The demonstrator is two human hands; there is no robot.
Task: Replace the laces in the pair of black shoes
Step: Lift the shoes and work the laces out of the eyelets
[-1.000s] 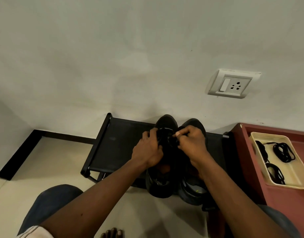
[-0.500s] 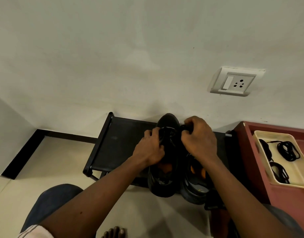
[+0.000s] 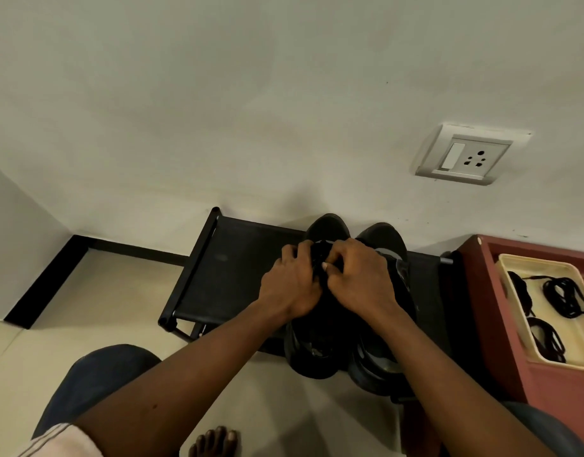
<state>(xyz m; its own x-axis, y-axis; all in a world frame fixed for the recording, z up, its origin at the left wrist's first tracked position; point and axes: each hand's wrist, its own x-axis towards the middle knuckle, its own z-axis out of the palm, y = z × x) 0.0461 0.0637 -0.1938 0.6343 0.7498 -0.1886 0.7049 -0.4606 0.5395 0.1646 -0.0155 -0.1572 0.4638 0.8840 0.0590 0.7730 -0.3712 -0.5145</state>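
Two black shoes stand side by side on a low black rack (image 3: 234, 268), toes at twelve o'clock toward the wall: the left-hand shoe (image 3: 327, 225) and, touching it at three o'clock, the right-hand shoe (image 3: 383, 235). Both hands meet over the lacing of the left-hand shoe. The left hand (image 3: 290, 285) curls its fingers onto the upper from nine o'clock. The right hand (image 3: 360, 278) comes in from three o'clock, thumb and fingers pressed together, pinching something dark there. It is probably a lace, but black on black hides it.

I judge the work to be on the first shoe only. Whether an old lace is coming out or a new one going in cannot be told. Neither hand is working on the right-hand shoe. Well apart at three o'clock, a cream tray (image 3: 515, 258) on the red bench (image 3: 554, 397) holds coiled black laces (image 3: 564, 295), so much of the relacing looks left to do.
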